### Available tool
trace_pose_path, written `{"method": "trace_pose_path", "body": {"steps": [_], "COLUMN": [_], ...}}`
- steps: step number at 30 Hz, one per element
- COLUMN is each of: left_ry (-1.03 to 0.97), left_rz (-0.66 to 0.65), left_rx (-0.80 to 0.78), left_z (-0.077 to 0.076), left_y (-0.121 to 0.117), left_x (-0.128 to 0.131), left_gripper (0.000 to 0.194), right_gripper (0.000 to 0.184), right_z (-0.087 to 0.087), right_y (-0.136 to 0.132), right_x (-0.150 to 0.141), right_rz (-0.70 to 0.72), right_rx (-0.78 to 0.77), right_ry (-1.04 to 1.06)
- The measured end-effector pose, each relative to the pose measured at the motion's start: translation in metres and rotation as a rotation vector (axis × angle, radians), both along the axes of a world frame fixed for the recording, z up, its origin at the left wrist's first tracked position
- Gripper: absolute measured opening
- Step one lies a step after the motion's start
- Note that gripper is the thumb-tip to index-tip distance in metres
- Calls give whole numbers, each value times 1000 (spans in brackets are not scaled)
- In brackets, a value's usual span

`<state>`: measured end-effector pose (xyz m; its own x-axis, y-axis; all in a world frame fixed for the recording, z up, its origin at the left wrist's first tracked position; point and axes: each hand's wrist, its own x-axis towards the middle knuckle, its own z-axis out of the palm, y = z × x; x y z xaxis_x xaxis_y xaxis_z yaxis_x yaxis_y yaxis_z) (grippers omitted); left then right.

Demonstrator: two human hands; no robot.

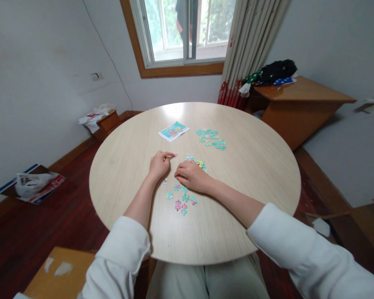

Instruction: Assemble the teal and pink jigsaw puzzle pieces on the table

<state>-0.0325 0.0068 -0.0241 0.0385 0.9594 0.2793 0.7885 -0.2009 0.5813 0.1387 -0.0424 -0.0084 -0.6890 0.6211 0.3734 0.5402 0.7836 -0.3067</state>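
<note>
My left hand point(160, 165) is over the middle of the table, its index finger and thumb pinched at a small pink puzzle piece point(175, 155). To its right, my right hand point(191, 176) rests low with fingers curled down, and whatever is under the fingertips is hidden. Just behind the right hand lies a partly covered group of joined puzzle pieces point(200, 163) in yellow and teal. Nearer to me are loose puzzle pieces point(184, 198), pink and teal. One pale piece point(165, 181) sits between my wrists.
A picture card point(173, 131) with a teal scene lies toward the back of the round table point(252, 187). Many teal puzzle pieces point(211, 138) are spread right of it. A wooden desk point(302, 89) with cloth on it stands at the right, and a cardboard box point(60, 270) at lower left.
</note>
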Motion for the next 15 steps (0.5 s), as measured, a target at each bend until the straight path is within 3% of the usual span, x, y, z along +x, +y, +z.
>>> {"method": "trace_pose_path", "body": {"steps": [15], "left_ry": [46], "left_rz": [1], "left_rx": [-15], "left_z": [1], "left_y": [-2], "left_x": [2], "left_gripper": [28], "right_gripper": [14], "right_z": [-1], "right_y": [1], "right_x": [0], "right_rz": [-9], "right_rx": [-51], "right_ry": [7]}}
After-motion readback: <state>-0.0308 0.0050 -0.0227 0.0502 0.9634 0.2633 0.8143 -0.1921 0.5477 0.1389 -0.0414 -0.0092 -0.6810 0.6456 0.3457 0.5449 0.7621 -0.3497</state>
